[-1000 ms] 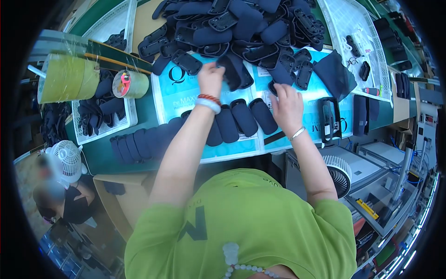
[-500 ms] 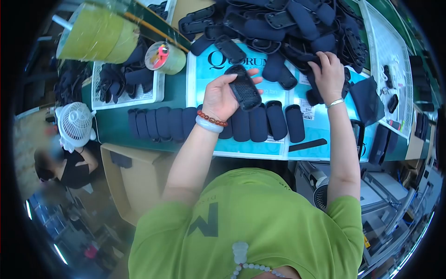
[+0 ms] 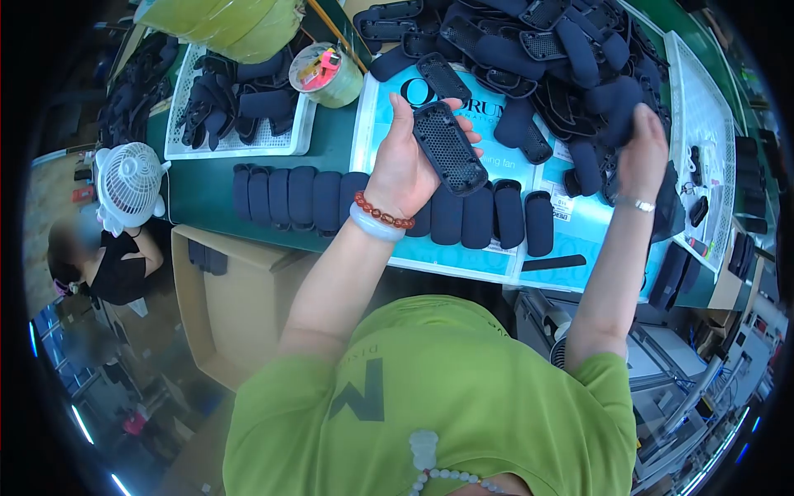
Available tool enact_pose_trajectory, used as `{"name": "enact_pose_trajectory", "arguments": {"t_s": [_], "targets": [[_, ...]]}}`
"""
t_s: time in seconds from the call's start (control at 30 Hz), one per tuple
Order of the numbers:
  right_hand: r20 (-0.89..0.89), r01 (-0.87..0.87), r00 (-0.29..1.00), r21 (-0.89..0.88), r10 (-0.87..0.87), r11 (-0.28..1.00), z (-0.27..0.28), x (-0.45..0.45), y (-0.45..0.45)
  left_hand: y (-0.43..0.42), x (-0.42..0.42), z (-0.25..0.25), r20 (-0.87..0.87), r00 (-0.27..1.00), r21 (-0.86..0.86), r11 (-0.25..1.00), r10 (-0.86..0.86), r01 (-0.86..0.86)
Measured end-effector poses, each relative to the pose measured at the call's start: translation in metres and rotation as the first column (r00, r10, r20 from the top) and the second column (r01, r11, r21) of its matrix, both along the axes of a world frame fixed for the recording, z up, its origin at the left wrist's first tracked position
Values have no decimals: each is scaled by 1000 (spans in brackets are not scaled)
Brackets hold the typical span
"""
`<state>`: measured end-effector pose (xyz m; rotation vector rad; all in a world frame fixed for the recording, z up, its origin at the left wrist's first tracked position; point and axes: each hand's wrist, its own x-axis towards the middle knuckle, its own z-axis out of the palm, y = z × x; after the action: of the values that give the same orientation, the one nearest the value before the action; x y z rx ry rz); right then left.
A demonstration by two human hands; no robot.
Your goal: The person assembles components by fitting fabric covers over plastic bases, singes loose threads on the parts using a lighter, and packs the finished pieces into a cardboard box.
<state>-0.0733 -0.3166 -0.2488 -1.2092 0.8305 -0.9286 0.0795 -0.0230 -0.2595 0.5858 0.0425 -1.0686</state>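
Observation:
My left hand [image 3: 407, 157] holds a black perforated plastic grille [image 3: 451, 149] across its palm and fingers, tilted with its holed inner face toward me. To the right, my right hand [image 3: 645, 157] is blurred at the edge of the heap, its fingers closed against a navy fabric-covered piece [image 3: 614, 103] that is blurred too. Beneath my left hand runs a row of navy fabric-covered pieces [image 3: 301, 198], standing side by side. Beyond both hands lies a big heap of similar dark grilles and covers [image 3: 504, 54].
A white basket [image 3: 303, 132] of dark pieces stands left, beside a tub [image 3: 337, 89] with a pink object. A white fan [image 3: 132, 186] and a seated person [image 3: 124, 264] are further left. An open carton [image 3: 240, 322] sits below the table edge. A white tray [image 3: 703, 157] lies right.
My right hand has moved right from the heap, with a navy piece at its fingers. My left hand still holds the grille, turned slightly. The view has shifted a little.

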Motion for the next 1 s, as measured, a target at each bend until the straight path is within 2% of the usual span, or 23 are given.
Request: {"name": "enact_pose_trajectory", "arguments": {"t_s": [0.03, 0.07, 0.1, 0.17, 0.3, 0.43, 0.47, 0.5, 0.53, 0.57, 0.6, 0.63, 0.7, 0.77, 0.8, 0.83, 0.9, 0.93, 0.97, 1.0], "targets": [[-146, -71, 986, 41, 76, 997, 17, 5, 38, 1, -1, 0, 35, 999, 26, 1000, 5, -6], [-25, -200, 979, 108, 203, 974, 11, 10, 68, 2, -2, 0, 70, 997, 51, 999, 6, -10], [-90, -321, 937, 156, 337, 934, 21, 14, 102, 3, -3, 1, 109, 994, 76, 997, 3, -11], [-34, -459, 876, 240, 480, 855, 34, 23, 148, 2, -7, 5, 159, 986, 131, 989, 47, -68], [13, -495, 863, 222, 505, 840, 26, 40, 187, 1, -16, 17, 212, 966, 186, 964, 150, -190], [-101, -494, 857, 118, 506, 861, 8, 45, 202, 9, -19, 9, 285, 951, 178, 968, 121, -176], [-171, -471, 866, 37, 470, 882, 1, 47, 205, 7, -22, 7, 294, 943, 155, 966, 154, -206], [-301, -475, 856, -142, 420, 868, -1, 46, 206, 3, -25, 4, 304, 934, 135, 962, 189, -238], [-410, -492, 841, -311, 353, 813, -4, 45, 205, 1, -28, -1, 317, 921, 121, 953, 229, -278], [-492, -516, 826, -460, 277, 723, -7, 46, 207, -3, -28, -7, 445, 861, 123, 935, 248, -333], [-438, -482, 861, -543, 258, 687, -5, 49, 211, -2, -29, -11, 518, 827, 140, 933, 217, -333], [-524, -496, 847, -725, 85, 477, -2, 47, 210, -2, -29, -9, 585, 790, 158, 930, 183, -332], [-570, -564, 810, -696, 135, 446, -7, 41, 209, -2, -31, -9, 493, 854, 205, 931, 168, -302], [-560, -675, 732, -524, 387, 519, -10, 27, 213, 0, -35, -10, 474, 864, 244, 917, 170, -314], [-575, -753, 635, -309, 516, 581, -5, 18, 211, 3, -38, -7, 451, 881, 255, 926, 141, -279], [-593, -773, 595, -235, 543, 589, -4, 13, 213, 4, -44, -4, 422, 901, 261, 937, 107, -233], [-656, -783, 509, -83, 558, 617, -2, -7, 204, 11, -62, -6, 526, 845, 301, 950, -95, -80], [-631, -778, 516, -62, 580, 625, -3, -19, 200, 15, -67, -4, 633, 753, 311, 950, -181, -33], [-542, -738, 539, 66, 645, 672, -1, -31, 197, 15, -75, -13, 644, 735, 284, 958, -214, 30], [-449, -683, 577, 193, 682, 705, 0, -44, 193, 16, -75, -20, 599, 735, 303, 939, -319, 161]]}}
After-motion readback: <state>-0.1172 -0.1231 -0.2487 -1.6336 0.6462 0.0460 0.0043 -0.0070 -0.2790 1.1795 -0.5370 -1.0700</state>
